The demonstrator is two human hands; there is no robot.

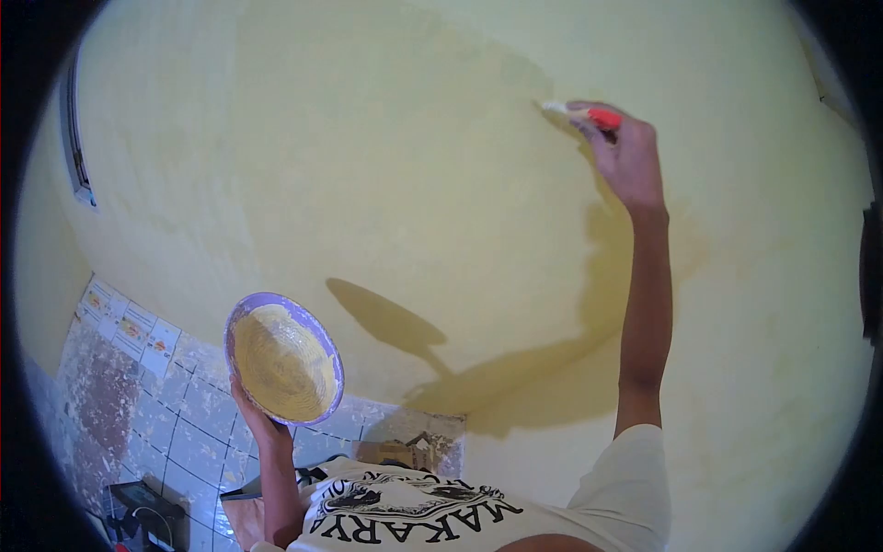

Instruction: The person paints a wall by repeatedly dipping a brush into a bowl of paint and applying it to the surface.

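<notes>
Brush [578, 112] with a red handle is raised high against the yellow wall [368, 166], its pale tip touching the plaster up and to the right of the view's middle. The right hand [627, 152] is closed around the handle — fingers wrapped over it, arm stretched straight up from the shoulder. Around the tip the wall looks a shade darker and wetter than the rest, and the hand and arm throw a long shadow down the surface.

The left hand [253, 414] is lower and to the left, holding a round bowl [284, 357] from underneath, fingers cupped against its underside. The bowl has a purple rim and is tilted so its inside faces the camera — it is coated with yellow paint, streaked in rings. Its own oval shadow falls on the wall just beside it to the right.

Below the bowl the floor [175, 423] is tiled in white and is spotted and smeared. A window [75, 138] edge shows at the far left of the wall. The person's white shirt [414, 511] with black printed lettering fills the bottom of the view.
</notes>
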